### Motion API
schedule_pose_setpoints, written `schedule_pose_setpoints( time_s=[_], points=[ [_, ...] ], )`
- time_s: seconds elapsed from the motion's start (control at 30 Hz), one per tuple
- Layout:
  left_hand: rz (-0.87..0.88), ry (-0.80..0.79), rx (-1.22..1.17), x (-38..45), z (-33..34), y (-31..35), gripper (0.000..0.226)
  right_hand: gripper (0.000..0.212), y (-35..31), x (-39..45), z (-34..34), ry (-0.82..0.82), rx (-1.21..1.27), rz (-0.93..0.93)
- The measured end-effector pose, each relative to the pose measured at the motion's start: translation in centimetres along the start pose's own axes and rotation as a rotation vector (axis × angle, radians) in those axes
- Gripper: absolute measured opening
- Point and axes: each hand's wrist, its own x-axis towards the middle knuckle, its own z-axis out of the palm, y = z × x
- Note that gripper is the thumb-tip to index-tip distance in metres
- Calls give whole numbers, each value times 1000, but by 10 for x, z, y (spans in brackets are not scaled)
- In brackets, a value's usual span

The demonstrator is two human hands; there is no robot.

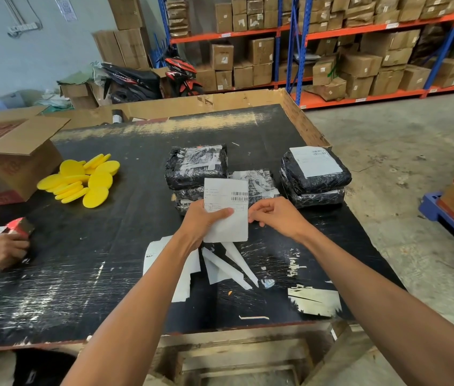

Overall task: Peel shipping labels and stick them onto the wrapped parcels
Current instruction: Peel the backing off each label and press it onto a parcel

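My left hand (202, 222) holds a white shipping label (227, 196) upright over the black table, thumb laid across its face. My right hand (274, 215) pinches the label's right edge near the middle. Behind the label a stack of black wrapped parcels (195, 165) stands with no label on its top. Another small wrapped parcel (259, 181) lies just right of it. Further right, a second stack (316, 176) carries a white label on top. Peeled backing strips and more label sheets (220, 267) lie under my forearms.
Yellow round sponges (83, 178) are heaped at left beside an open cardboard box (11, 160). Another person's hand (0, 250) rests at the left edge holding a red and black box (21, 228). The black table (108, 274) ends near me. Shelves of cartons stand behind.
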Motion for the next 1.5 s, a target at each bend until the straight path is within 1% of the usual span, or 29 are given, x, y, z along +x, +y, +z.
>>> schedule_pose_setpoints(
  time_s=[0.3, 0.4, 0.47, 0.6, 0.67, 0.77, 0.83, 0.9, 1.0, 1.03, 1.13, 1.2, 1.27, 1.3, 1.33, 1.37, 1.43, 1.47, 1.5],
  points=[
    [-6, 27, 33, 0, 3, 3, 43, 8, -1, 0, 1, 12, -2, 3],
    [-15, 29, 13, 0, 4, 4, 42, 9, -1, 0, 1, -5, -9, 3],
    [-34, 23, -32, -2, 6, 7, 42, 12, -2, -1, 1, -22, 32, 13],
    [-78, -20, -154, -5, 11, 12, 43, 14, -3, -1, 0, -64, 184, 20],
    [-99, -69, -204, -5, 14, 14, 45, 14, -5, 0, -1, -96, 257, 25],
    [-115, -158, -239, -6, 16, 16, 46, 16, -8, 2, -2, -135, 323, 25],
    [-106, -164, -236, -5, 17, 16, 44, 15, -8, 3, -2, -134, 342, 20],
    [-62, -118, -187, -4, 21, 17, 42, 15, -8, 3, -1, -116, 346, 20],
    [29, -4, -53, -5, 30, 22, 46, 26, -9, 4, 1, -63, 338, 19],
    [62, 50, 5, -5, 33, 23, 53, 28, -9, 4, 2, -45, 328, 17],
    [150, 206, 215, 2, 34, 25, 88, 29, -12, 4, 3, -9, 309, 11],
    [175, 267, 349, 3, 36, 27, 102, 29, -13, 4, 3, 6, 304, 5],
    [186, 325, 513, 1, 40, 33, 112, 25, -14, 4, 4, 15, 299, 0],
    [201, 352, 574, 0, 42, 36, 111, 22, -14, 4, 5, 20, 295, -3],
    [208, 352, 584, -1, 43, 38, 103, 21, -15, 4, 5, 27, 291, -4],
    [214, 312, 523, -1, 43, 38, 86, 20, -16, 5, 6, 33, 289, -7],
    [180, 134, 283, -3, 41, 39, 38, 22, -18, 6, 9, 41, 290, -12],
    [157, 65, 187, -5, 41, 38, 19, 22, -19, 6, 10, 46, 284, -15],
    [144, 35, 130, -6, 41, 38, 12, 22, -19, 7, 11, 54, 271, -17]
  ],
)
